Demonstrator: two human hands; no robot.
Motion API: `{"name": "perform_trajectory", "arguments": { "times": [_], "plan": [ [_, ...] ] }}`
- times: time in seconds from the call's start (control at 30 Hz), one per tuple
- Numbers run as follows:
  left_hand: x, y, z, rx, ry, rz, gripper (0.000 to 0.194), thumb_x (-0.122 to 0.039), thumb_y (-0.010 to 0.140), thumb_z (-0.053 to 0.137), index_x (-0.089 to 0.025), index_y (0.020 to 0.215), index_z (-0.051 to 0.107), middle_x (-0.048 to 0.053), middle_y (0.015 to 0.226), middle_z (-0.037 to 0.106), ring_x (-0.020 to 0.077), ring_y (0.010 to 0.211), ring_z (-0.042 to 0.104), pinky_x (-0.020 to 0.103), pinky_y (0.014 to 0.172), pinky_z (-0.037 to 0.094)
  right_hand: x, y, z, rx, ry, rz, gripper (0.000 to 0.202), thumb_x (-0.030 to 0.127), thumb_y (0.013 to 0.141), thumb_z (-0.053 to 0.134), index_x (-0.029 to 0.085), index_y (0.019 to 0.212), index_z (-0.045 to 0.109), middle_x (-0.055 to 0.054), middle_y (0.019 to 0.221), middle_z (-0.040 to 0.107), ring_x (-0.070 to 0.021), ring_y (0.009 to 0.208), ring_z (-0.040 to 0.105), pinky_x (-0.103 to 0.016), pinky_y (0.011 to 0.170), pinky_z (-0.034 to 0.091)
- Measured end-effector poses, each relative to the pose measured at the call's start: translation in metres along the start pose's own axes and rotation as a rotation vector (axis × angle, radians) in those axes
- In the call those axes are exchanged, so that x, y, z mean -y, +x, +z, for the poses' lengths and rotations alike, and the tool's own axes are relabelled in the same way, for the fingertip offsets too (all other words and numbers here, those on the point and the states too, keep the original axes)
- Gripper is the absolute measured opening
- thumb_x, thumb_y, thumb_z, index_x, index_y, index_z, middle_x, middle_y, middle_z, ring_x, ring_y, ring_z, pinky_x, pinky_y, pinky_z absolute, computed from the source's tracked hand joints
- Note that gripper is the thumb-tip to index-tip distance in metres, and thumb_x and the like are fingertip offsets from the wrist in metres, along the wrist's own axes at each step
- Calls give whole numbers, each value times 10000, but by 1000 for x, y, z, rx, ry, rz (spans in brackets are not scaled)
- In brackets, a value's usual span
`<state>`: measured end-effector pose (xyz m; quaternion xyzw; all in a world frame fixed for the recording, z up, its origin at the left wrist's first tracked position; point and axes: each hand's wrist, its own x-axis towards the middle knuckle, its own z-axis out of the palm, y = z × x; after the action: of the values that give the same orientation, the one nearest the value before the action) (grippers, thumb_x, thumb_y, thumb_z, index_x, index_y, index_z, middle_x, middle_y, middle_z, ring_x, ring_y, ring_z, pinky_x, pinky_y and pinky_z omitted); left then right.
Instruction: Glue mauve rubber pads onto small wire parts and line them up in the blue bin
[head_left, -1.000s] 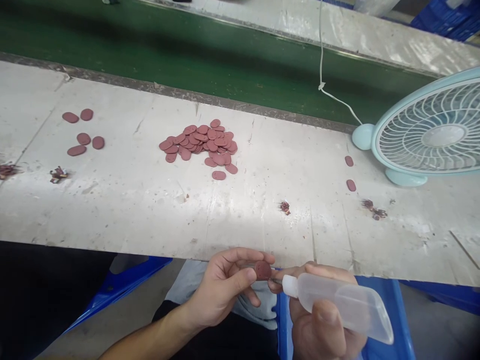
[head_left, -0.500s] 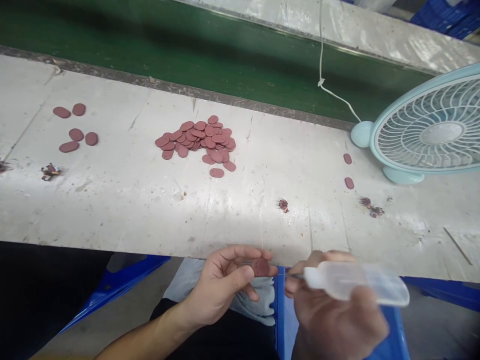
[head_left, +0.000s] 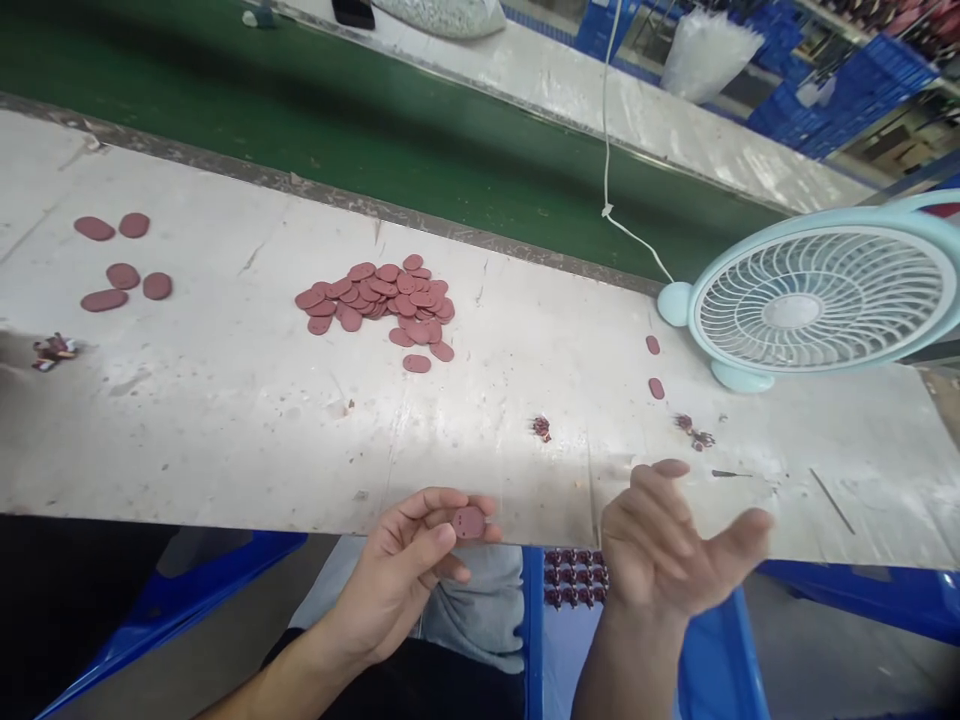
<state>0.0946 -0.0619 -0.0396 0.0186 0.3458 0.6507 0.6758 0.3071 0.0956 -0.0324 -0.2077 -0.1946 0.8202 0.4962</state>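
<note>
Between the thumb and fingers of my left hand (head_left: 412,560) is a flat oval reddish-brown piece (head_left: 470,522) with small dark holes, held just over the table's front edge. My right hand (head_left: 667,545) is raised to the right, fingers apart and holding nothing. A thin dark pointed object (head_left: 729,474) lies on the table beyond its thumb. I cannot make out the translucent bottle. Farther back, a pile of similar oval pieces (head_left: 379,298) rests on the white table (head_left: 480,440). A small dark-red cluster (head_left: 541,429) sits in front of my hands.
A light-blue fan (head_left: 795,305) stands at the right, its white cord (head_left: 606,130) crossing the green strip (head_left: 450,170) behind. Loose ovals (head_left: 122,276) lie at the left. Below the edge, a blue crate (head_left: 533,630) holds rows of small dark-red parts (head_left: 576,577).
The translucent bottle has left my right hand, which has opened. My left hand keeps the oval piece. The view has shifted, showing more of the background and the rows in the crate.
</note>
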Motion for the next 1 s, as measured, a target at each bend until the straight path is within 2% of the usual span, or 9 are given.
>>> {"name": "perform_trajectory", "arguments": {
  "times": [0.1,0.2,0.23,0.3,0.43,0.6,0.7,0.83,1.0],
  "plan": [
    [-2,1,0,-15,-4,17,162,-224,902,724,-195,1057,760,112,1202,767,251,999,768,183,607,615,-20,4,26,-120,-792,-105,173,271,870,744,198,1027,737,28,686,621,-92,533,552,-197,470,496],
    [-3,2,0,-22,0,26,167,-224,900,726,-191,1060,757,120,1190,769,238,977,768,173,590,599,-38,29,42,-175,-1657,-149,351,455,848,747,188,1075,724,8,690,627,-164,654,595,-292,637,473],
    [-3,1,0,-24,2,24,166,-222,901,724,-190,1061,756,122,1190,769,235,975,768,172,590,595,-42,39,44,-157,-1866,-151,426,522,846,718,181,1100,702,4,683,625,-187,672,601,-313,656,452],
    [-3,0,0,-34,3,20,164,-216,902,721,-187,1060,755,127,1199,766,233,976,766,169,590,589,-45,56,46,-92,-2013,-115,425,523,864,668,160,1086,663,-6,673,635,-213,677,607,-326,654,414],
    [-3,-4,-4,-52,-6,29,166,-204,907,712,-191,1067,755,125,1221,758,236,998,761,167,595,582,-36,55,51,-42,-1957,-67,162,339,894,601,184,931,626,13,621,629,-176,592,585,-306,605,406],
    [-3,-3,-6,-14,41,92,143,-184,905,708,-221,1035,755,97,1231,752,237,1037,746,161,583,563,-24,1,65,150,-1243,127,269,334,933,639,230,1178,673,-8,758,732,-156,576,661,-294,564,562],
    [-2,-1,-5,29,85,148,143,-175,885,729,-232,1014,754,84,1242,742,237,1048,735,178,606,572,-29,-28,70,223,-1018,217,199,254,914,700,294,1103,750,-40,926,789,-186,731,750,-310,664,634],
    [1,-1,-5,65,176,218,184,-148,876,733,-234,1038,753,83,1241,732,199,1001,723,210,688,591,-44,-46,73,168,-969,118,180,178,909,699,301,1030,752,-66,1081,725,-223,1006,724,-333,836,618],
    [6,-5,-5,63,249,250,198,-135,875,730,-249,1034,757,73,1256,725,210,1041,722,211,729,588,-56,-51,73,171,-1027,-2,171,163,913,683,290,1020,725,-33,964,655,-181,947,664,-296,833,570]
  ]
}}
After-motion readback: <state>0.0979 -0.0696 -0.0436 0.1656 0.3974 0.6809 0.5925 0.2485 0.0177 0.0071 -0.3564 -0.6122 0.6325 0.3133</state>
